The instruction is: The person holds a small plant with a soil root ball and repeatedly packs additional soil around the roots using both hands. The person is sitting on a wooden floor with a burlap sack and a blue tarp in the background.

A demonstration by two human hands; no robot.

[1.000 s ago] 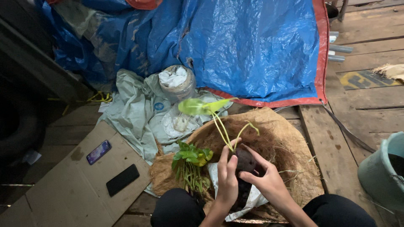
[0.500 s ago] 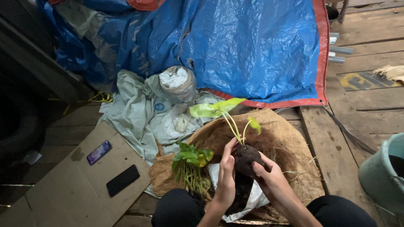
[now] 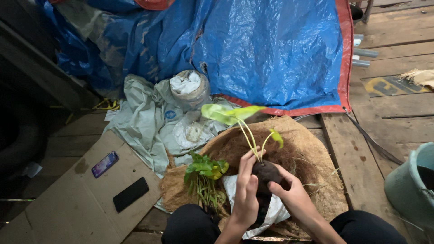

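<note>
Both hands (image 3: 246, 199) (image 3: 294, 194) bare, no gloves, rings or watch visible. Forearms uncovered. Dark, probably black trousers (image 3: 190, 226) at frame bottom.

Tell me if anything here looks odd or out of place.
Two phones lie loose on the cardboard, close to the soil work. Both hands cup a bare dark root ball, with no pot.

Both hands on a dark soil ball (image 3: 266, 174) with a seedling (image 3: 235, 115): left hand (image 3: 246, 194) cupping left side, right hand (image 3: 294, 194) on right. Held over the brown fibre mat (image 3: 312, 149) on the plank floor (image 3: 361, 149). More seedlings (image 3: 203, 174) at the mat's left edge. Two phones (image 3: 118, 180) on cardboard (image 3: 58, 212), blue tarp (image 3: 271, 49) behind.
</note>
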